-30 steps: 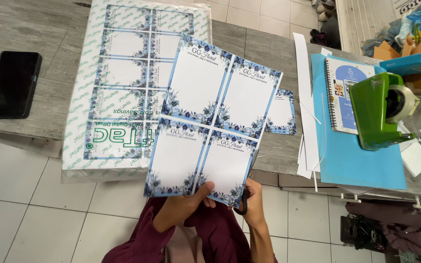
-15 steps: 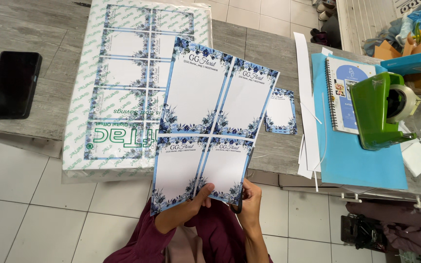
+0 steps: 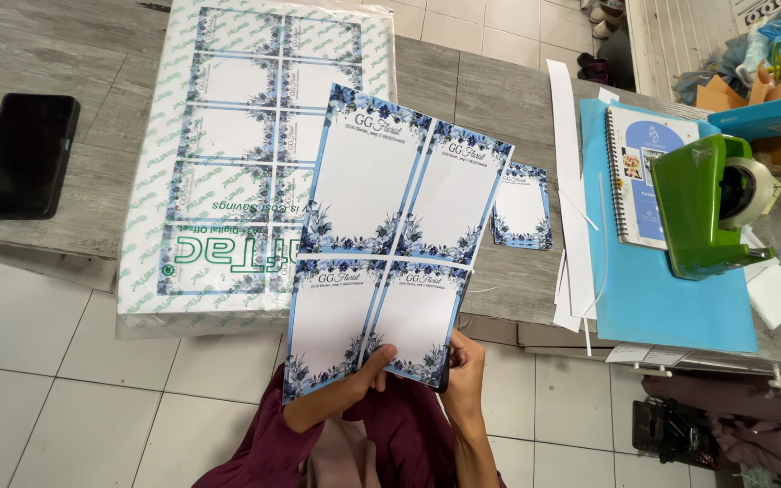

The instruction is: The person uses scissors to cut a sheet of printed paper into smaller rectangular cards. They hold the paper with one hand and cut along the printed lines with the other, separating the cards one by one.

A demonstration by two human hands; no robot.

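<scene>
- Since a moment ago I've drawn the sheet (image 3: pixel 390 244) slightly nearer, over the table (image 3: pixel 38 36) edge.
- Left hand (image 3: pixel 341 398) pinches its bottom edge; right hand (image 3: pixel 463 380) grips there too (dark tool half-hidden).
- I'd keep it flat.

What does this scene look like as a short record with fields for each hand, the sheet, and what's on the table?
left hand: grips the bottom edge of the printed sheet, thumb on its front
right hand: at the sheet's lower right corner, with a dark object against it, too hidden to identify
printed sheet: four blank cards with blue floral borders, held up over the table edge
table left: black phone; wrapped paper ream under another uncut sheet
table right: cut card, white paper strips, blue mat, spiral notebook, green tape dispenser
</scene>
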